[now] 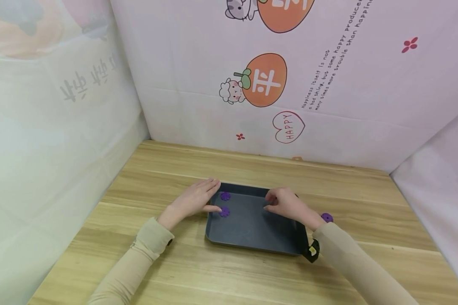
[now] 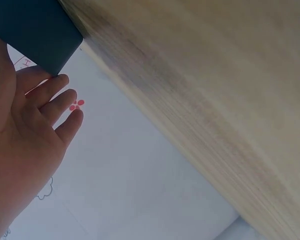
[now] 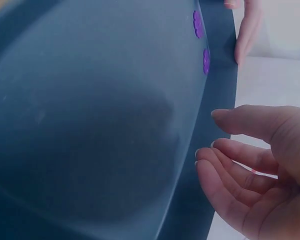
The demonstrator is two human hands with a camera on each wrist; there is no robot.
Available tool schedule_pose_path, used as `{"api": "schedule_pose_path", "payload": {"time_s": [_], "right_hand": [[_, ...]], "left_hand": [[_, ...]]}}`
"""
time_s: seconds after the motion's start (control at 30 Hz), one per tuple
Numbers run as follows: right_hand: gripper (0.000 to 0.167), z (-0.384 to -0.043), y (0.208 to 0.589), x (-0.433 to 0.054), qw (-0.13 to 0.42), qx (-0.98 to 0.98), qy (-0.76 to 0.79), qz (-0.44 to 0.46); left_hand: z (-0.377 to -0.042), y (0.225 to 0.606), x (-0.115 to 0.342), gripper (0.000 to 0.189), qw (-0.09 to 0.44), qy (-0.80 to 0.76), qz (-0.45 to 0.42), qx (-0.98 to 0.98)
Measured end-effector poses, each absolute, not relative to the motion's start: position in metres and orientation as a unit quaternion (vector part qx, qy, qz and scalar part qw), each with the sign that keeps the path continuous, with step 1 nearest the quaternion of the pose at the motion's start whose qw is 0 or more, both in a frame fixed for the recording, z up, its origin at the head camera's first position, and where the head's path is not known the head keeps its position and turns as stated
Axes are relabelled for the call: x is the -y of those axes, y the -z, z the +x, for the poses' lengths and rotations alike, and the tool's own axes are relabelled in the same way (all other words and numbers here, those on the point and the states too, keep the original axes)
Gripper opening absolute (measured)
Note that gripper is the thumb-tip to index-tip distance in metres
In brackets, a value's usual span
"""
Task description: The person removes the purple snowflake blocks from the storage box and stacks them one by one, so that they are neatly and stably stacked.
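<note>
A dark grey rectangular tray [image 1: 252,224] lies on the wooden table. Inside it, near the far left corner, are two small purple notched discs: a farther one [image 1: 225,196] and a nearer one [image 1: 224,212]. My left hand [image 1: 192,199] rests at the tray's left rim with straight fingers; its thumb reaches over the rim to the nearer disc, and whether it touches is unclear. In the left wrist view, the fingertips meet the tray's corner [image 2: 52,50]. Over the tray's right part hovers my right hand [image 3: 260,170], fingers loosely bent, thumb apart, nothing between them.
Another purple disc [image 1: 327,217] lies on the table right of the tray, partly behind my right forearm. A black device with a yellow mark [image 1: 312,250] shows at the right wrist. Printed white cloth [image 1: 198,106] stands behind the table, with more cloth at both sides.
</note>
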State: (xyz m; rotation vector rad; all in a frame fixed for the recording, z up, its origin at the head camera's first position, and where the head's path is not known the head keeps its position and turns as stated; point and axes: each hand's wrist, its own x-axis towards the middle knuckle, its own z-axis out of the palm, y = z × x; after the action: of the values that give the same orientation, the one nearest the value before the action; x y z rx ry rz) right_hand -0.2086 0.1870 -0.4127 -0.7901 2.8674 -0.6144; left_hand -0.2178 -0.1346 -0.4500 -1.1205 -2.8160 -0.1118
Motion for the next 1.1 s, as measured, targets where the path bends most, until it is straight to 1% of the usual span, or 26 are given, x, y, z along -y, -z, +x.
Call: {"api": "schedule_pose_path", "payload": {"time_s": [0.6, 0.83, 1.1], "right_hand": [[0.019, -0.218, 0.421, -0.143, 0.087, -0.928, 0.231, -0.279], [0.017, -0.217, 0.425, -0.127, 0.106, -0.921, 0.243, -0.284], [0.020, -0.217, 0.431, -0.109, 0.137, -0.917, 0.262, -0.268]], "left_hand": [[-0.214, 0.444, 0.137, 0.089, 0.053, 0.034, -0.366, 0.929], [-0.214, 0.443, 0.138, 0.094, 0.034, 0.040, -0.356, 0.933], [-0.214, 0.445, 0.137, 0.093, 0.056, 0.034, -0.364, 0.929]]}}
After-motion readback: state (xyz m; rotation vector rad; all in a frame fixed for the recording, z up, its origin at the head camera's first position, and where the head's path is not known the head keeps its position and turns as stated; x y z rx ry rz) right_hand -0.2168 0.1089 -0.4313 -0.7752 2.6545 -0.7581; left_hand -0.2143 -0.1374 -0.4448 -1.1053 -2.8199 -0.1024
